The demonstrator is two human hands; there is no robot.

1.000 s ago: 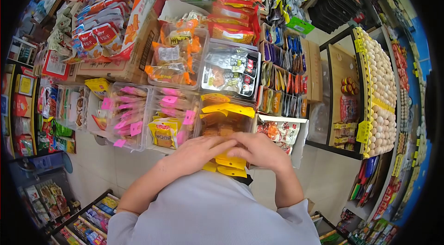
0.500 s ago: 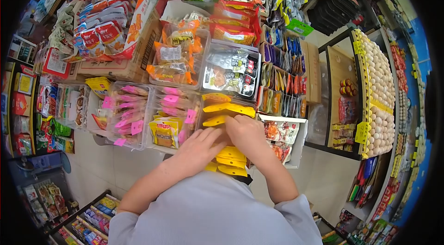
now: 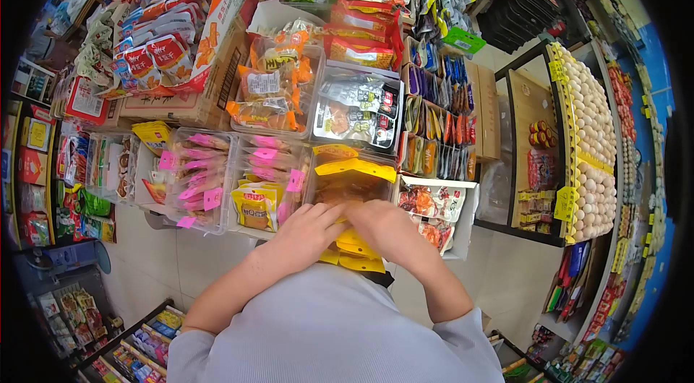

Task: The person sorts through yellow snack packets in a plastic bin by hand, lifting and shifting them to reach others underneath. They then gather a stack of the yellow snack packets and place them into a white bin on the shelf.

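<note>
The head camera looks forward and down from the person's head (grey shirt (image 3: 332, 332) bottom centre), fairly near.

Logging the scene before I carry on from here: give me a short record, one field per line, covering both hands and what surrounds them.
Left hand: left hand, over the near yellow packets
Right hand: right hand, beside it, blurred; fingers among the same packets
Grip: cannot tell, fingertips hidden
Left of packets: pink-labelled packets
Right of packets: white box with red-and-white packs
Beyond packets: silver-and-black packs
Far right: eggs, stacked in rows
</note>
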